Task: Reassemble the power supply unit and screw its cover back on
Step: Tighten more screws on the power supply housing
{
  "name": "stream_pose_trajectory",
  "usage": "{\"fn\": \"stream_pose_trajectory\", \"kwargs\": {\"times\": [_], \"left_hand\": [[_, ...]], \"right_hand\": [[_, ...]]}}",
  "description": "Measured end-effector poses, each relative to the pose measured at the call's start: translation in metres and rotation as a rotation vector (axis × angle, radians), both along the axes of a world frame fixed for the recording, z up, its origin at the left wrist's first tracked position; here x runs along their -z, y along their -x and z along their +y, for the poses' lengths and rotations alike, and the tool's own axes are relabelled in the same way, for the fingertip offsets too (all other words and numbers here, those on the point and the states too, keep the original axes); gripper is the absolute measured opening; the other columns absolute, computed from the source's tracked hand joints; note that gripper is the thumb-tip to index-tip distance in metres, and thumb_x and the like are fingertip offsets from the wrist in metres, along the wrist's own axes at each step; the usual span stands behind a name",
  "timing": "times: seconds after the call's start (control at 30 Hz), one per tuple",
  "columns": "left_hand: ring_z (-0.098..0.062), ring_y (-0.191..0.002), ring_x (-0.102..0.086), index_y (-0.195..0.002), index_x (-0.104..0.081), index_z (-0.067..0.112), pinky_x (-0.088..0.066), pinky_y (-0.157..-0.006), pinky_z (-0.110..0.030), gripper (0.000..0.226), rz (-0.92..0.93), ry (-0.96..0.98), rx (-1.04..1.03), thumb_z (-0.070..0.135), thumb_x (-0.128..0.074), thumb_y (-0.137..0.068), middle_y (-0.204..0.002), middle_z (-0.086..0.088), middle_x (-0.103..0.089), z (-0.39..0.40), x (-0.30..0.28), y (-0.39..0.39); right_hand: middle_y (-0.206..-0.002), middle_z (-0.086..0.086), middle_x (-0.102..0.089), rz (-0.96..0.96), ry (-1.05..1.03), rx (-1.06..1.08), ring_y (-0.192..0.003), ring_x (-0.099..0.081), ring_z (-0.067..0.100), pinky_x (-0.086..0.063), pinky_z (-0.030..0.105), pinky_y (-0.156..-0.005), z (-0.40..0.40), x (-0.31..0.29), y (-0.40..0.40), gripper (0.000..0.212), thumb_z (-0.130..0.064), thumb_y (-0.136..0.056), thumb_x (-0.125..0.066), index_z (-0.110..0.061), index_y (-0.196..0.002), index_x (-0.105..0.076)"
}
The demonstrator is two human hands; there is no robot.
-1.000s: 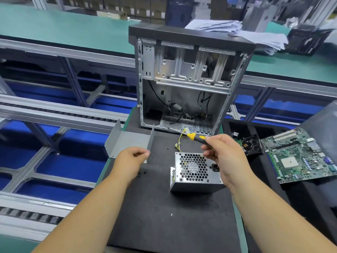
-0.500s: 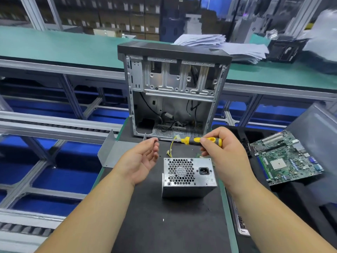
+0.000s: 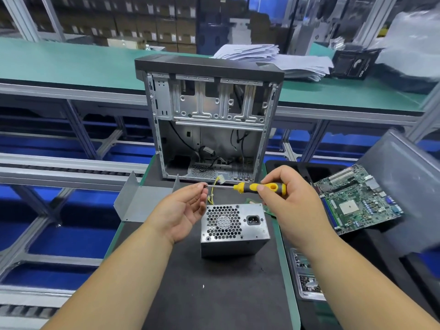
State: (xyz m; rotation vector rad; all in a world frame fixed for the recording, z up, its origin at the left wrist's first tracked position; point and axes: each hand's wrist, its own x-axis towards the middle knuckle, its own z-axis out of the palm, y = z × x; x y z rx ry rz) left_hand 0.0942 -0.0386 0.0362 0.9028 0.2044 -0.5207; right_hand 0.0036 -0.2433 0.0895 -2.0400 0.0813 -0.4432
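Screw being seated on screwdriver [image 3: 258,187] tip above power supply unit [image 3: 234,228].

Right hand [image 3: 287,198] wrapped round yellow-black handle, shaft level; left hand [image 3: 184,207] pinching small screw at tip. Unit near centre of worktop [image 3: 202,294], cover [image 3: 142,202] lying just left, unfitted. Best keep shaft steady, seat screw squarely before letting go.

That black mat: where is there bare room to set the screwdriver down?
The black mat lies bare in front of the power supply unit, between the forearms. The far end is crowded: metal cover, computer case, yellow wires.
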Motion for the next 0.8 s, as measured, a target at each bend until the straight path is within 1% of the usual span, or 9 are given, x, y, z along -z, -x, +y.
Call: {"fn": "stream_pose_trajectory", "kwargs": {"times": [0.1, 0.17, 0.3, 0.43, 0.5, 0.57, 0.67, 0.73, 0.8], "left_hand": [[-0.007, -0.057, -0.064, -0.08, -0.073, 0.006, -0.052, -0.05, -0.017, 0.01, 0.039, 0.023, -0.011, 0.012, -0.071, -0.072, -0.071, -0.002, -0.068, -0.005, -0.003, 0.002], [-0.007, -0.057, -0.064, -0.086, -0.069, 0.005, -0.052, -0.05, -0.017, 0.008, 0.054, 0.018, -0.02, 0.01, -0.068, -0.08, -0.07, -0.002, -0.068, -0.009, -0.004, 0.003], [-0.006, -0.057, -0.064, -0.09, -0.068, 0.005, -0.052, -0.051, -0.016, 0.005, 0.028, -0.016, -0.059, 0.008, -0.063, -0.09, -0.068, -0.001, -0.068, -0.015, -0.003, 0.004], [-0.005, -0.063, -0.064, -0.092, -0.069, 0.008, -0.053, -0.056, -0.015, 0.007, -0.151, -0.144, -0.005, 0.008, -0.062, -0.092, -0.072, 0.0, -0.068, -0.018, 0.001, 0.007], [-0.006, -0.066, -0.062, -0.088, -0.071, 0.011, -0.053, -0.061, -0.015, 0.012, -0.277, -0.214, 0.037, 0.007, -0.061, -0.093, -0.075, 0.0, -0.067, -0.019, 0.001, 0.008], [-0.007, -0.069, -0.063, -0.087, -0.071, 0.013, -0.053, -0.066, -0.015, 0.016, -0.408, -0.28, 0.062, 0.003, -0.06, -0.093, -0.076, -0.001, -0.068, -0.021, 0.0, 0.01], [-0.01, -0.073, -0.065, -0.09, -0.07, 0.009, -0.054, -0.071, -0.018, 0.015, -0.542, -0.348, 0.097, -0.003, -0.06, -0.092, -0.077, -0.003, -0.07, -0.024, -0.003, 0.014], [-0.011, -0.077, -0.068, -0.092, -0.07, 0.009, -0.054, -0.073, -0.018, 0.016, -0.595, -0.382, 0.13, -0.003, -0.059, -0.092, -0.079, -0.003, -0.073, -0.027, -0.004, 0.018], [-0.012, -0.091, -0.071, -0.104, -0.07, 0.012, -0.054, -0.08, -0.02, 0.018, -0.639, -0.401, 0.178, 0.002, -0.057, -0.096, -0.094, -0.004, -0.075, -0.028, -0.002, 0.022]], "right_hand": [[-0.063, -0.009, -0.05, 0.009, 0.01, -0.03, -0.055, -0.042, 0.003, -0.037, 0.012, -0.05, -0.004, -0.001, 0.003, 0.011, -0.022, -0.088, -0.067, -0.028, -0.084, -0.06], [-0.061, -0.01, -0.049, 0.008, 0.025, -0.04, -0.054, -0.042, 0.003, -0.037, 0.011, -0.048, -0.007, -0.002, 0.005, 0.011, -0.022, -0.088, -0.068, -0.029, -0.084, -0.061], [-0.061, -0.011, -0.049, 0.003, 0.078, -0.043, -0.053, -0.04, 0.003, -0.036, 0.012, -0.049, -0.012, -0.002, 0.009, 0.009, -0.024, -0.088, -0.069, -0.029, -0.085, -0.062], [-0.064, -0.012, -0.055, -0.004, 0.059, -0.013, -0.055, -0.044, 0.005, -0.037, 0.012, -0.052, -0.017, -0.005, 0.011, 0.007, -0.026, -0.089, -0.069, -0.029, -0.087, -0.062], [-0.068, -0.008, -0.063, -0.003, -0.002, 0.036, -0.062, -0.057, 0.011, -0.047, 0.021, -0.059, -0.02, -0.007, 0.011, 0.006, -0.027, -0.089, -0.068, -0.028, -0.085, -0.063], [-0.069, -0.003, -0.069, 0.005, -0.094, 0.088, -0.063, -0.065, 0.013, -0.051, 0.025, -0.06, -0.022, -0.009, 0.01, 0.009, -0.029, -0.09, -0.066, -0.024, -0.082, -0.064], [-0.067, -0.001, -0.069, 0.03, -0.188, 0.143, -0.057, -0.065, 0.012, -0.049, 0.023, -0.058, -0.024, -0.01, 0.008, 0.015, -0.031, -0.093, -0.063, -0.021, -0.083, -0.063], [-0.066, 0.001, -0.068, 0.022, -0.232, 0.162, -0.058, -0.062, 0.013, -0.051, 0.032, -0.061, -0.027, -0.011, 0.007, 0.014, -0.029, -0.092, -0.065, -0.021, -0.082, -0.061], [-0.066, 0.0, -0.067, 0.015, -0.193, 0.155, -0.06, -0.061, 0.014, -0.054, 0.037, -0.063, -0.03, -0.015, 0.008, 0.013, -0.028, -0.091, -0.066, -0.021, -0.081, -0.06]]}}
